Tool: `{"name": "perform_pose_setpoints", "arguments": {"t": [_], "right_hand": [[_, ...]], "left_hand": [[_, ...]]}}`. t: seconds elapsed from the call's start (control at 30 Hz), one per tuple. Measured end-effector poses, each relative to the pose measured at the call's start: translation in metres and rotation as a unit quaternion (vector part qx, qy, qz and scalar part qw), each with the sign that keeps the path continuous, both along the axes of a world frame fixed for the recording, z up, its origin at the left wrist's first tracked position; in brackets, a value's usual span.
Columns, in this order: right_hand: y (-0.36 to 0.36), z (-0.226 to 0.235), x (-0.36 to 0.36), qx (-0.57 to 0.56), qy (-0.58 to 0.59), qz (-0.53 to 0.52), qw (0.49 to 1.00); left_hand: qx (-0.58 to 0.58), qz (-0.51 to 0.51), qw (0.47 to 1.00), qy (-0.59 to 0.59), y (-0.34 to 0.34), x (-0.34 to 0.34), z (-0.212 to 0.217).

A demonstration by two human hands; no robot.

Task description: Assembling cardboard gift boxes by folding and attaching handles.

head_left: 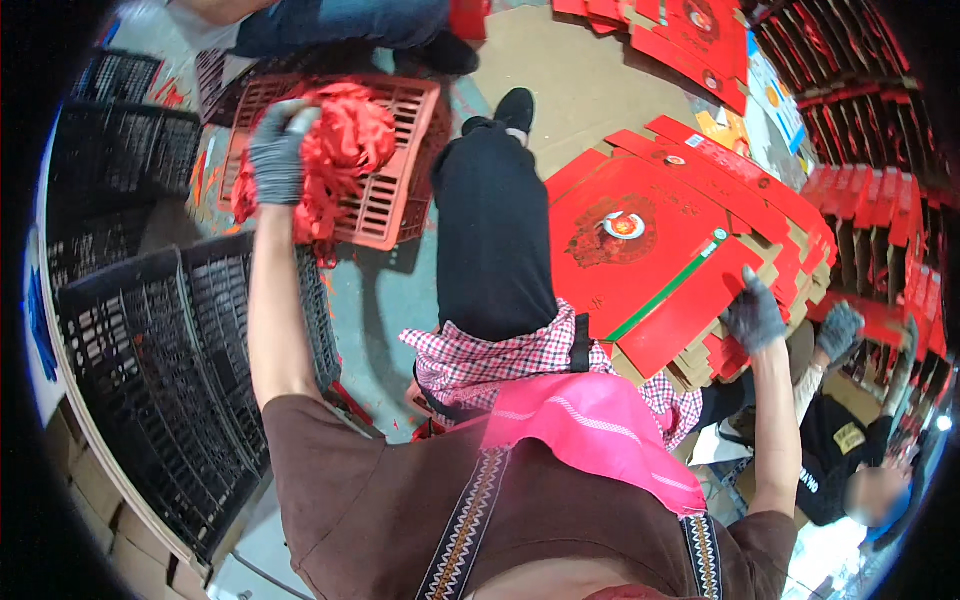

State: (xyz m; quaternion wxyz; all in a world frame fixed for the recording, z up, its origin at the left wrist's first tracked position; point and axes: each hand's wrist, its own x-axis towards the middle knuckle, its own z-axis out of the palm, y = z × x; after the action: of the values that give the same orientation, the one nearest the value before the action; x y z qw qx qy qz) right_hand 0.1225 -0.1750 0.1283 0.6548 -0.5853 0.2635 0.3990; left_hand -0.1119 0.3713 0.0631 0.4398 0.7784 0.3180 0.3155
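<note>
My left hand [277,155], in a grey glove, is closed on a tangled bunch of red ribbons [350,135], blurred close to the hand. The ribbons lie over a salmon-pink plastic crate [405,170] with slotted sides, and some strands hang past its near edge. My right hand [757,315], gloved in grey too, rests at the right edge of a stack of flat red cardboard cartons [665,235]. Its thumb points away from the fingers, and the fingertips are partly hidden against the board. The top carton carries a round printed picture and a green stripe.
Black plastic crates [170,380] stand along the left. More flat red cartons [690,45] lie at the far right, and others are stacked upright [860,110] along the right side. A co-worker's gloved hand [840,330] is right of mine. Another person's leg [340,22] is at the top.
</note>
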Motion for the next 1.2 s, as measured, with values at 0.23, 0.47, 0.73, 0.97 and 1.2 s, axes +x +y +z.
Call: {"name": "perform_pose_setpoints", "arguments": {"t": [0.23,0.47,0.73,0.97,1.2], "right_hand": [[0.026,-0.032,0.009,0.116,0.004,-0.176,0.977],[0.013,-0.042,0.007,0.102,-0.023,-0.202,0.974],[0.016,-0.037,-0.008,0.073,0.017,-0.201,0.977],[0.015,-0.050,-0.012,0.068,0.008,-0.235,0.970],[0.017,-0.050,-0.011,0.076,0.015,-0.238,0.968]], "left_hand": [[-0.160,0.058,0.947,-0.271,0.067,-0.003,0.079],[-0.104,-0.019,0.967,-0.233,0.034,0.033,0.135],[0.011,-0.394,0.919,-0.007,-0.265,0.127,0.105],[-0.248,-0.356,0.889,0.146,-0.382,0.186,-0.046],[-0.108,-0.372,0.894,0.223,-0.387,0.216,-0.059]]}}
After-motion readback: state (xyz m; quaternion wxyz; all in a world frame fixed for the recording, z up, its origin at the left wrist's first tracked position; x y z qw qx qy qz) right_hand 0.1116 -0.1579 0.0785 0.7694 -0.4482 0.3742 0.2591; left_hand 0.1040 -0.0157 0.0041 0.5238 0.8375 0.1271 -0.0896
